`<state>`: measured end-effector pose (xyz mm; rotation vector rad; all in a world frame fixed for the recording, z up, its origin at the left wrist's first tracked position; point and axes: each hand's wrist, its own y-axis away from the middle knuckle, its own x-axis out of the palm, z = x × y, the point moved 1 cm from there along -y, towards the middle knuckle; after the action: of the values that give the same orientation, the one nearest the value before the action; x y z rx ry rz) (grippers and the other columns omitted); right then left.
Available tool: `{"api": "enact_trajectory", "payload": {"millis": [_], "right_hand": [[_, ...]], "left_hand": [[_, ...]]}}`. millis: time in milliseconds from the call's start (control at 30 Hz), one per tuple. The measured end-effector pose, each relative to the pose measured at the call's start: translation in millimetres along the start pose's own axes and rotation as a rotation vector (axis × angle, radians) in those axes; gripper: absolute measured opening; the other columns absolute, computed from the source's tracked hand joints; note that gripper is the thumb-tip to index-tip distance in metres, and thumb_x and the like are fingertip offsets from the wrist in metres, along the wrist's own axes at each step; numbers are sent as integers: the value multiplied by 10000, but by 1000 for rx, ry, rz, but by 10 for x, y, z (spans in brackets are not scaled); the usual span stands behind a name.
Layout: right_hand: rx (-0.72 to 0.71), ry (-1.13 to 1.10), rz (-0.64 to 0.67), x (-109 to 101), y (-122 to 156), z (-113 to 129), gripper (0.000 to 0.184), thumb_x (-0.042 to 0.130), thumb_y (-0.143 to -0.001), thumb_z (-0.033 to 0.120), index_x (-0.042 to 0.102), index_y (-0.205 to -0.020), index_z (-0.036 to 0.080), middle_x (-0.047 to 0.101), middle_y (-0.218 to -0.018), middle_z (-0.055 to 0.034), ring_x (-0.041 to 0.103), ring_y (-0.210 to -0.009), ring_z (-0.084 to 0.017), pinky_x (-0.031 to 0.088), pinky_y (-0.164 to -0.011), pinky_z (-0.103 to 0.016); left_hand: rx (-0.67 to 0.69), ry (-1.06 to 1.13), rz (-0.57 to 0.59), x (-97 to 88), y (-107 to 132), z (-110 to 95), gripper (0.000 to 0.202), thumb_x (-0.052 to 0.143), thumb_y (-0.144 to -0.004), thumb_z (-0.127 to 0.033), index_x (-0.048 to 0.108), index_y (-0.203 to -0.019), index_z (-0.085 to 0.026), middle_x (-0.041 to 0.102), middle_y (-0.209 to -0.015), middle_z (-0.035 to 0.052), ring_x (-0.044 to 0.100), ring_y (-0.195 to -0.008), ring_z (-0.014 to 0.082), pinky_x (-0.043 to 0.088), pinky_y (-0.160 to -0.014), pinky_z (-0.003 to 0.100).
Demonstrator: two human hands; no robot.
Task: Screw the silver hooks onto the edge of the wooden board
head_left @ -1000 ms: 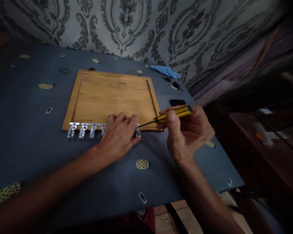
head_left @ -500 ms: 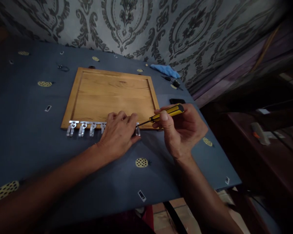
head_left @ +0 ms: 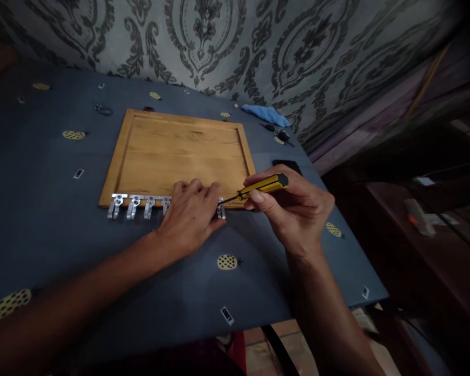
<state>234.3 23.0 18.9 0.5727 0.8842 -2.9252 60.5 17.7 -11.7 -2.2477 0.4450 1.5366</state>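
Hook rail (head_left: 133, 200), silver with twin-pronged hooks, lies along the near edge of a framed wooden board (head_left: 182, 151) on the blue tabletop (head_left: 156, 303), hooks overhanging. The left hand (head_left: 190, 215) lies across it, hiding the middle hooks; whether its grip is closed, I cannot tell. The right hand (head_left: 303, 211) has its grip wrapped round a yellow-and-black screwdriver (head_left: 263, 186), whose tip, near the rail, is indistinct.
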Motion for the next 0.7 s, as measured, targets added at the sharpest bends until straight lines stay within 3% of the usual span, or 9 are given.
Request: {"api": "enact_trajectory", "payload": {"millis": [333, 533, 700], "right_hand": [[-74, 153, -177, 97, 87, -77, 239, 821, -803, 341, 637, -709, 220, 591, -681, 37, 546, -547, -107, 465, -477, -262], [-44, 137, -199, 111, 100, -72, 139, 785, -837, 314, 683, -783, 239, 645, -735, 26, 571, -538, -115, 484, -479, -281], [-138, 104, -379, 106, 110, -19, 96, 747, -873, 358, 723, -874, 265, 679, -766, 8, 654, -623, -149, 515, -520, -293]], "left_hand": [[-2, 2, 22, -7, -5, -2, 349, 694, -909, -345, 515, -1161, -183, 712, -1102, 91, 564, -1087, 307, 378, -930, 453], [-6, -8, 16, -11, -12, -3, 341, 696, -905, -369, 519, -1138, -194, 718, -1081, 94, 562, -1074, 309, 383, -912, 447], [5, -1, 24, -10, -1, -3, 370, 709, -904, -360, 510, -1165, -189, 719, -1115, 88, 558, -1096, 309, 374, -922, 446]]}}
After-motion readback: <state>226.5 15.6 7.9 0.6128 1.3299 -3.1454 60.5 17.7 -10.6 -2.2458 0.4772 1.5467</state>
